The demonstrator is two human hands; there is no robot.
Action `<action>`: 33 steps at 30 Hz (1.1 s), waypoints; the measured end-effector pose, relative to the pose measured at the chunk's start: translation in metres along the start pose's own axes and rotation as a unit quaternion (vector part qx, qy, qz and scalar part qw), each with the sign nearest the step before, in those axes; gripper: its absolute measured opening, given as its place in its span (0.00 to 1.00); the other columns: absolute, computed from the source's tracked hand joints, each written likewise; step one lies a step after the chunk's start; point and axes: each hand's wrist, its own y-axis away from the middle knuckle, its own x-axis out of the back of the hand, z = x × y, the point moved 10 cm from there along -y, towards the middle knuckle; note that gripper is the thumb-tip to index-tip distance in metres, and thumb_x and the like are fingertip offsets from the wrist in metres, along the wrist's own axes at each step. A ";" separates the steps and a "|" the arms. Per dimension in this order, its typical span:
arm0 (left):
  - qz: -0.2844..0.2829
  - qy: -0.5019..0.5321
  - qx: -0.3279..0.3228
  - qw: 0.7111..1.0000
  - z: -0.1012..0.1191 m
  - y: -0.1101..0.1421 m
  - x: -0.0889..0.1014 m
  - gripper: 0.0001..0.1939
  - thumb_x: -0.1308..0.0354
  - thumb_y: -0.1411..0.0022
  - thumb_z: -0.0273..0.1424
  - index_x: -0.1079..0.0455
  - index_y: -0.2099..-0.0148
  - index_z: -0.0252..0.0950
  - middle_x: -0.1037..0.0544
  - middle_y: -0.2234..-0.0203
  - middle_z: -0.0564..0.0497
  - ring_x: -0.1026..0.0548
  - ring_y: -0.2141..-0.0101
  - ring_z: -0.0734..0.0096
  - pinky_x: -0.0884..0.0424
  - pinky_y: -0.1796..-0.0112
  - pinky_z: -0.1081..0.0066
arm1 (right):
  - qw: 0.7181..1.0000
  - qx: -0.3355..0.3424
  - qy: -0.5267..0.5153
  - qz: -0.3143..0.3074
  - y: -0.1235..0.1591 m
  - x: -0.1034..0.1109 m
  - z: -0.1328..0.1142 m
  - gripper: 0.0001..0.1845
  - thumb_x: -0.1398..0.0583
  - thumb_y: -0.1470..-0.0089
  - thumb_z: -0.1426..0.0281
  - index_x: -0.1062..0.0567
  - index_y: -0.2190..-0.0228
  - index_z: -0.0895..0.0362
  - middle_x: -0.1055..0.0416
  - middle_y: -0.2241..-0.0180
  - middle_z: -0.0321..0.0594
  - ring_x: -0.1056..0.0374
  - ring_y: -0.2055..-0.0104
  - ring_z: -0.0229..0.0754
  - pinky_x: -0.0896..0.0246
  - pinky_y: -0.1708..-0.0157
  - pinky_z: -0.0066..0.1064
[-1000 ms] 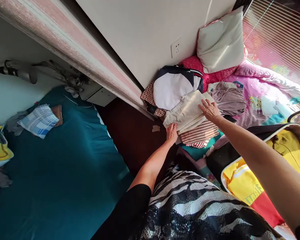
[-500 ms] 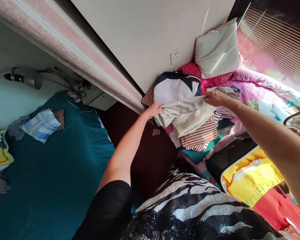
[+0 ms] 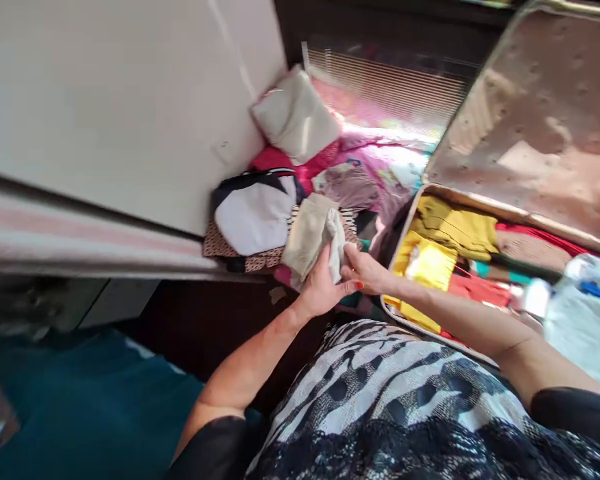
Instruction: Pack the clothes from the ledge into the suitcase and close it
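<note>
A cream garment (image 3: 306, 233), now a small folded bundle, lies between my two hands above the clothes pile. Its paler folded-over edge points toward me. My left hand (image 3: 324, 288) grips the near end of it, thumb stretched to the right. At the garment's right edge my right hand (image 3: 364, 268) has its fingers closed on the cloth, the fingertips partly hidden. Under the bundle, striped clothes (image 3: 349, 223) show at the side. A white and navy backpack-like item (image 3: 255, 213) rests just left, above a brown patterned cloth (image 3: 265, 260).
To the right stands an open suitcase (image 3: 420, 183) with yellow and red clothes in it, its lid raised. A white cushion (image 3: 297, 120) leans by the wall (image 3: 130, 100). A teal-covered bed (image 3: 90, 400) is at lower left.
My hands have come together from holding the cream garment stretched wide; it is now folded into a small bundle. The view has turned right, bringing the whole suitcase in.
</note>
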 end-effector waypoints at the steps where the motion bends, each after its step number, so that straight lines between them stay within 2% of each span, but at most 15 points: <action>1: -0.001 -0.003 -0.011 1.000 0.001 0.002 -0.013 0.63 0.14 0.55 0.54 0.37 0.23 0.39 0.26 0.30 0.36 0.31 0.28 0.39 0.33 0.27 0.50 | 1.000 -0.014 -0.009 0.011 0.019 0.004 0.004 0.12 0.40 0.39 0.68 0.41 0.64 0.50 0.36 0.73 0.30 0.41 0.71 0.38 0.43 0.67 0.32; 4: -0.011 0.030 -0.006 0.999 0.001 0.000 -0.052 0.69 0.14 0.59 0.58 0.39 0.22 0.40 0.29 0.28 0.34 0.33 0.26 0.40 0.36 0.26 0.50 | 0.996 -0.044 -0.051 0.066 0.071 0.029 0.020 0.07 0.42 0.35 0.67 0.39 0.62 0.51 0.34 0.71 0.31 0.38 0.68 0.38 0.41 0.64 0.32; 6: -0.033 0.078 0.025 0.996 -0.004 -0.005 -0.083 0.66 0.13 0.60 0.56 0.35 0.25 0.40 0.23 0.33 0.37 0.27 0.30 0.43 0.31 0.30 0.55 | 0.989 -0.051 -0.076 0.119 0.101 0.049 0.032 0.04 0.43 0.35 0.67 0.33 0.58 0.53 0.30 0.68 0.34 0.34 0.66 0.39 0.38 0.61 0.33; 8: -0.066 0.138 0.057 0.987 -0.010 -0.011 -0.116 0.60 0.12 0.60 0.51 0.31 0.29 0.42 0.18 0.39 0.41 0.22 0.36 0.50 0.26 0.35 0.60 | 0.980 -0.060 -0.103 0.157 0.126 0.063 0.048 0.09 0.43 0.36 0.69 0.29 0.54 0.54 0.27 0.66 0.36 0.32 0.64 0.41 0.34 0.59 0.34; 12: -0.121 0.221 0.129 0.959 -0.036 -0.021 -0.180 0.48 0.10 0.64 0.43 0.23 0.40 0.40 0.14 0.52 0.48 0.17 0.50 0.61 0.22 0.47 0.66 | 0.969 -0.084 -0.175 0.155 0.164 0.066 0.086 0.13 0.45 0.38 0.73 0.26 0.54 0.56 0.25 0.69 0.36 0.28 0.67 0.42 0.30 0.60 0.35; 15: -0.165 0.215 0.205 0.941 -0.066 -0.025 -0.225 0.40 0.10 0.66 0.41 0.20 0.51 0.35 0.14 0.61 0.49 0.17 0.57 0.60 0.22 0.53 0.65 | 0.968 -0.089 -0.163 0.167 0.189 0.069 0.113 0.11 0.45 0.42 0.75 0.25 0.59 0.56 0.25 0.71 0.35 0.28 0.70 0.41 0.30 0.61 0.34; 17: -0.213 0.198 0.242 0.926 -0.079 -0.028 -0.253 0.38 0.10 0.66 0.39 0.19 0.53 0.33 0.15 0.64 0.48 0.16 0.57 0.56 0.22 0.54 0.64 | 0.966 -0.086 -0.159 0.184 0.206 0.071 0.128 0.13 0.44 0.43 0.75 0.24 0.58 0.56 0.26 0.74 0.34 0.29 0.71 0.41 0.31 0.63 0.34; 21: -0.308 0.196 0.266 0.892 -0.082 -0.037 -0.295 0.38 0.10 0.69 0.35 0.16 0.52 0.32 0.13 0.61 0.44 0.15 0.56 0.53 0.22 0.53 0.63 | 0.941 -0.064 -0.222 0.248 0.242 0.086 0.148 0.25 0.44 0.42 0.72 0.25 0.43 0.56 0.27 0.75 0.32 0.29 0.73 0.41 0.31 0.67 0.33; 23: -0.340 0.209 0.272 0.876 -0.078 -0.044 -0.310 0.38 0.10 0.68 0.35 0.15 0.52 0.33 0.12 0.61 0.44 0.15 0.59 0.56 0.22 0.52 0.63 | 0.924 -0.051 -0.247 0.286 0.264 0.100 0.155 0.27 0.42 0.41 0.69 0.25 0.41 0.55 0.25 0.72 0.33 0.28 0.73 0.40 0.31 0.69 0.33; 25: -0.373 0.217 0.278 0.858 -0.073 -0.052 -0.325 0.37 0.10 0.68 0.35 0.15 0.52 0.35 0.12 0.61 0.45 0.15 0.60 0.59 0.21 0.51 0.62 | 0.909 -0.048 -0.266 0.318 0.287 0.115 0.164 0.25 0.40 0.42 0.65 0.24 0.43 0.55 0.24 0.71 0.35 0.27 0.72 0.40 0.31 0.71 0.32; 29: -0.429 0.190 0.258 0.844 -0.063 -0.089 -0.365 0.33 0.12 0.65 0.31 0.17 0.54 0.34 0.12 0.60 0.44 0.15 0.59 0.57 0.20 0.47 0.57 | 0.879 -0.072 -0.298 0.365 0.334 0.140 0.189 0.24 0.36 0.45 0.61 0.23 0.47 0.56 0.21 0.70 0.36 0.26 0.72 0.40 0.29 0.71 0.32; 31: -0.431 0.113 0.238 0.863 -0.067 -0.118 -0.388 0.25 0.16 0.59 0.28 0.17 0.56 0.32 0.13 0.62 0.43 0.15 0.59 0.56 0.20 0.47 0.55 | 0.867 -0.093 -0.298 0.388 0.353 0.147 0.204 0.24 0.35 0.46 0.60 0.22 0.49 0.57 0.21 0.70 0.37 0.26 0.72 0.40 0.28 0.71 0.32; 33: -0.400 0.017 0.215 0.891 -0.076 -0.149 -0.407 0.18 0.22 0.52 0.24 0.18 0.57 0.31 0.13 0.64 0.42 0.16 0.58 0.57 0.21 0.46 0.55 | 0.861 -0.117 -0.294 0.399 0.368 0.149 0.218 0.24 0.34 0.48 0.59 0.22 0.51 0.57 0.21 0.71 0.37 0.26 0.73 0.41 0.28 0.71 0.33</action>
